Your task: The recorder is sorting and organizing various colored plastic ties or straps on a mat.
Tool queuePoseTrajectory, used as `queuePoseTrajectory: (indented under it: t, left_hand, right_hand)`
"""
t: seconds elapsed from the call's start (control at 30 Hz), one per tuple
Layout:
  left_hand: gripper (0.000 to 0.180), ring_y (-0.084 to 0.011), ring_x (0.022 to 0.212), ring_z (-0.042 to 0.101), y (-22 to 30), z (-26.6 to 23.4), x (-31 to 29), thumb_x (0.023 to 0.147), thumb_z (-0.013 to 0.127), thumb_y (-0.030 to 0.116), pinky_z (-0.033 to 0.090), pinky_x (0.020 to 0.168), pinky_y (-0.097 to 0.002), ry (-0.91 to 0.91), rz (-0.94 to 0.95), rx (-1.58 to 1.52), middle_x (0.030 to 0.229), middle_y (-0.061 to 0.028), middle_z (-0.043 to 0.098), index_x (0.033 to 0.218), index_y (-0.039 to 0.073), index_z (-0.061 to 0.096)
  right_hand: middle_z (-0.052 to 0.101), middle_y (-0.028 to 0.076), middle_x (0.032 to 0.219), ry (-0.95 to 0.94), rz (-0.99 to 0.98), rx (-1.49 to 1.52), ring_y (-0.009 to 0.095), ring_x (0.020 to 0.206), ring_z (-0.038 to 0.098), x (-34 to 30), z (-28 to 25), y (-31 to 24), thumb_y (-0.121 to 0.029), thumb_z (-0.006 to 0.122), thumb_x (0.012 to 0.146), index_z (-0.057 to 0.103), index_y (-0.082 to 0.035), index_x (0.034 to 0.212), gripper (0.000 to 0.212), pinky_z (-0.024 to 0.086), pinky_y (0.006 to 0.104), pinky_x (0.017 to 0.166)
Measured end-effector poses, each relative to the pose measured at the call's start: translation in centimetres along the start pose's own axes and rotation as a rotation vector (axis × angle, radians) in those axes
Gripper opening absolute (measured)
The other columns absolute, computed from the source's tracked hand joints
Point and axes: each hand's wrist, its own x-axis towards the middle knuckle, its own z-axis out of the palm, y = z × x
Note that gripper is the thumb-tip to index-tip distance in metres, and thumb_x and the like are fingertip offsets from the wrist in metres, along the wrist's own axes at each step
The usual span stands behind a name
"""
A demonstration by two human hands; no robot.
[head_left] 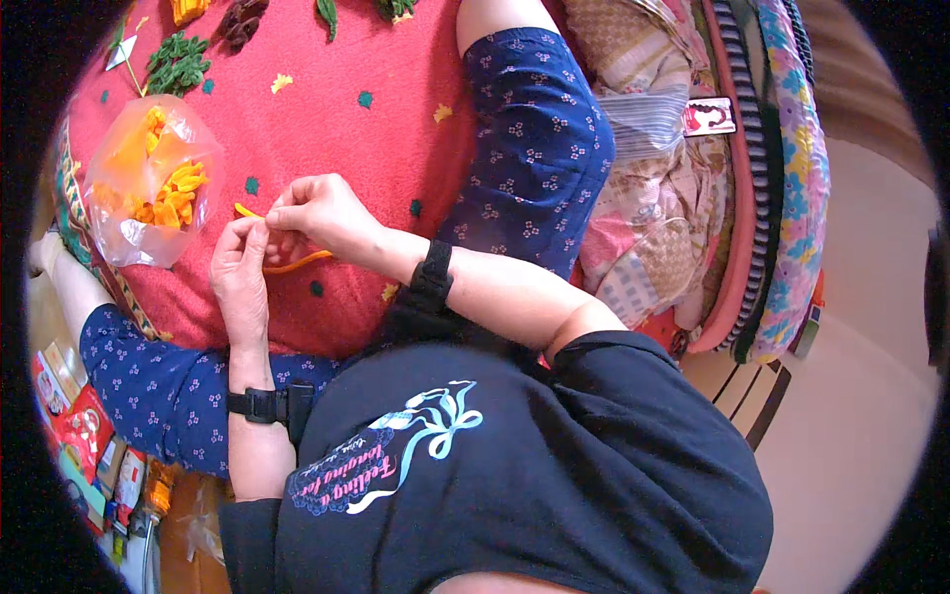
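Observation:
Both hands meet above the red patterned cloth, pinching one thin orange fuzzy stem that looks like a pipe cleaner (300, 263). One short end of it pokes out above the fingers, and a longer stretch runs out to the right below my right hand. My left hand (240, 267) is closed at the fingertips on it. My right hand (315, 220) comes in from the right, thumb and forefinger pressed together beside the left fingertips. The exact spot where the fingers grip is partly hidden. Left of the hands sits a clear plastic bag (134, 243) holding several orange fuzzy pieces (176, 196).
Beyond the bag lie a dark green fuzzy bunch (178, 64), a brown fuzzy piece (240, 22) and an orange one (188, 10). Folded bedding (643, 188) is heaped at right, with a small picture card (710, 117). Assorted packages (84, 426) crowd the lower left.

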Motion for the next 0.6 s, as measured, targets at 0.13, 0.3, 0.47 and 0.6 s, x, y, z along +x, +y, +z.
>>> queuePoseTrajectory:
  t: [0.13,0.3,0.47,0.6]
  left_hand:
    - [0.006,-0.0056,0.069,0.05,0.5,0.3,-0.4,0.088,0.052,0.007,0.043,0.063,-0.0189,0.028,0.11,0.192,0.077,0.0013,0.055,0.085,0.004,0.056]
    - [0.003,-0.0102,0.071,0.052,1.2,0.4,-0.5,0.085,0.054,0.002,0.043,0.065,-0.0229,0.042,0.343,0.554,0.077,-0.0022,0.055,0.083,0.002,0.055]
    - [0.003,-0.0125,0.072,0.054,1.3,0.7,-0.7,0.082,0.056,0.0,0.043,0.066,-0.0244,0.034,0.315,0.561,0.076,-0.0041,0.055,0.083,0.002,0.057]
    - [0.005,-0.0125,0.074,0.054,1.5,0.6,-0.6,0.08,0.057,-0.001,0.044,0.067,-0.0245,0.033,0.358,0.598,0.077,-0.0042,0.055,0.084,0.002,0.058]
  right_hand:
    - [0.06,0.01,0.07,-0.176,0.317,0.636,0.016,0.056,0.057,0.2,-0.2,0.5,-0.008,0.055,0.083,0.057,0.003,0.083,0.012,0.05,0.0281,0.053]
    - [0.057,0.007,0.069,-0.34,0.481,0.878,0.015,0.056,0.055,1.0,-0.2,1.8,-0.01,0.047,0.087,0.056,0.002,0.084,0.015,0.049,0.0275,0.056]
    - [0.055,0.005,0.067,-0.35,0.49,0.944,0.015,0.057,0.054,0.9,0.0,2.6,-0.013,0.042,0.089,0.054,0.0,0.084,0.019,0.048,0.0282,0.057]
    - [0.055,0.005,0.066,-0.311,0.513,0.851,0.015,0.056,0.054,0.5,-0.2,1.1,-0.013,0.043,0.089,0.054,0.0,0.085,0.018,0.048,0.0284,0.056]
